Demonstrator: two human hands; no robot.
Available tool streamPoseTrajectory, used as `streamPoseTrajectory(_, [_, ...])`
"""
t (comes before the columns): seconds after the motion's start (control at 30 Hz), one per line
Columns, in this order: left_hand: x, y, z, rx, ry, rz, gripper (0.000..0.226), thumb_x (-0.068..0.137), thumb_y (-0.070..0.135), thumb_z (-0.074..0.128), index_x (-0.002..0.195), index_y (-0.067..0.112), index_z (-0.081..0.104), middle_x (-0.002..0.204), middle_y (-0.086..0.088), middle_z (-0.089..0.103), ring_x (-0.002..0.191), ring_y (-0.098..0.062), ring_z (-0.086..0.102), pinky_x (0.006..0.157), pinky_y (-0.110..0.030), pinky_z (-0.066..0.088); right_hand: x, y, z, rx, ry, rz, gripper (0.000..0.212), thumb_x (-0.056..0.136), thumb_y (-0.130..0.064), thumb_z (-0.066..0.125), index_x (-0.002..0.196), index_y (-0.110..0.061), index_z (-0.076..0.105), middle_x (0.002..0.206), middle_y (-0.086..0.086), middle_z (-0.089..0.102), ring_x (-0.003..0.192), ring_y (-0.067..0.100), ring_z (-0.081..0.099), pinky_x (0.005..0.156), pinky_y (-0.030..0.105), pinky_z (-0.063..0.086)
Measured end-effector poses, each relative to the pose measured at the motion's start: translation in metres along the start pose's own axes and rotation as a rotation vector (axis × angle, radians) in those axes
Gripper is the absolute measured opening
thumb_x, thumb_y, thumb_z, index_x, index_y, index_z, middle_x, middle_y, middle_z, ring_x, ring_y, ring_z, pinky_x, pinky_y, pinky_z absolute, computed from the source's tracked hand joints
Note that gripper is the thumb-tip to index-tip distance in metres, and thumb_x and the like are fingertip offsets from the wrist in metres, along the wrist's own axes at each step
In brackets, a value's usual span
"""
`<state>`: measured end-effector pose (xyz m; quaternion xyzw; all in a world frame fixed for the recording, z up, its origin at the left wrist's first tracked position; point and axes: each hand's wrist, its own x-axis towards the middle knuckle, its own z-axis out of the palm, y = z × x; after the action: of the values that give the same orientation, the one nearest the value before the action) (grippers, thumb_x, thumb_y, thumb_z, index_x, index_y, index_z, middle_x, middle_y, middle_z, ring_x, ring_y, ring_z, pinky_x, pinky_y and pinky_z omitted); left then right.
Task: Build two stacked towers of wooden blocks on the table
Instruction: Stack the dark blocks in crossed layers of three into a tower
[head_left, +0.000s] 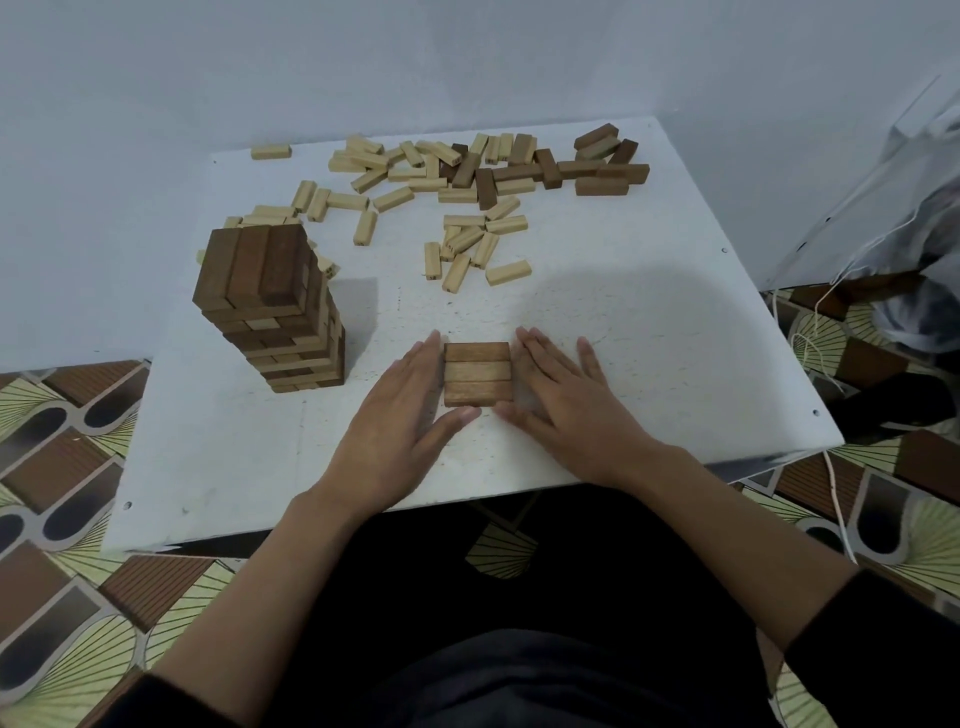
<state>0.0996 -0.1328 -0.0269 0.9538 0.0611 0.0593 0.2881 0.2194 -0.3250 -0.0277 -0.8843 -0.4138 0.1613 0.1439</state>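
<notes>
A tall tower of dark and light wooden blocks stands at the left of the white table. Near the front edge lies a flat layer of three brown blocks, side by side. My left hand lies flat against the layer's left side, fingers straight and together. On the right side my right hand does the same, palm down. Both thumbs curl under the layer's near edge. Neither hand lifts a block.
Loose light blocks lie scattered across the table's middle and back. A heap of dark blocks sits at the back right. A plastic bag stands on the patterned floor to the right. A pale wall runs behind the table.
</notes>
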Motion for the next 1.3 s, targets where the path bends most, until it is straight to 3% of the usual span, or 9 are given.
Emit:
streamPoseTrajectory(0.13, [0.006,0.001,-0.012,-0.002,0.011,0.027,0.086,0.096,0.061,0.054,0.162,0.025,0.012,0.168,0.005,0.019,0.153,-0.01,0.014,0.122,-0.028,0.018,-0.005,0.001,-0.016,0.251,0.096,0.063,0.085,0.095,-0.066,0.045,0.161,-0.024,0.013,0.166,-0.006,0.02,0.15,0.0,0.008,0.125,0.034,-0.005])
streamPoseTrajectory(0.27, [0.023,-0.003,-0.022,0.092,-0.043,0.063,0.095,0.088,0.072,0.054,0.161,0.023,0.019,0.165,0.002,0.027,0.152,-0.014,0.016,0.119,-0.032,0.021,0.003,0.001,-0.036,0.153,0.11,0.054,0.098,0.079,-0.074,0.062,0.158,-0.031,0.023,0.15,-0.007,0.041,0.14,0.014,0.03,0.116,0.036,0.017])
streamPoseTrajectory(0.43, [0.04,-0.008,-0.025,0.214,-0.123,0.098,0.104,0.074,0.087,0.042,0.153,0.018,0.04,0.147,-0.003,0.046,0.136,-0.021,0.036,0.111,-0.043,0.04,0.021,0.002,-0.043,0.007,0.026,0.021,0.1,0.067,-0.08,0.068,0.15,-0.034,0.038,0.136,-0.009,0.039,0.129,0.013,0.03,0.11,0.04,0.023])
streamPoseTrajectory(0.57, [0.043,-0.01,-0.023,0.232,-0.148,0.097,0.087,0.078,0.079,0.054,0.143,0.021,0.05,0.14,-0.003,0.047,0.131,-0.021,0.037,0.105,-0.044,0.041,0.025,0.003,-0.042,-0.006,0.029,0.012,0.087,0.068,-0.076,0.071,0.142,-0.037,0.046,0.129,-0.009,0.037,0.126,0.013,0.03,0.107,0.039,0.023])
streamPoseTrajectory(0.73, [0.045,-0.009,-0.022,0.218,-0.148,0.102,0.077,0.08,0.068,0.067,0.139,0.022,0.053,0.136,-0.003,0.045,0.126,-0.02,0.038,0.103,-0.043,0.039,0.027,0.004,-0.04,-0.009,0.033,0.014,0.081,0.072,-0.075,0.069,0.142,-0.038,0.048,0.127,-0.01,0.035,0.124,0.013,0.03,0.104,0.041,0.025])
streamPoseTrajectory(0.9, [0.047,-0.009,-0.023,0.22,-0.166,0.104,0.08,0.076,0.074,0.061,0.136,0.022,0.054,0.13,0.002,0.046,0.115,-0.016,0.039,0.096,-0.039,0.041,0.028,0.003,-0.041,0.022,-0.018,-0.005,0.076,0.076,-0.071,0.069,0.139,-0.033,0.05,0.125,-0.011,0.037,0.121,0.014,0.036,0.104,0.047,0.033])
streamPoseTrajectory(1.3, [0.051,-0.006,-0.034,0.128,-0.285,0.092,0.072,0.082,0.057,0.076,0.139,0.021,0.051,0.132,0.005,0.045,0.118,-0.015,0.041,0.102,-0.041,0.042,0.027,0.006,-0.038,0.044,-0.036,-0.038,0.067,0.079,-0.068,0.068,0.134,-0.034,0.05,0.123,-0.015,0.036,0.116,0.01,0.037,0.102,0.042,0.03])
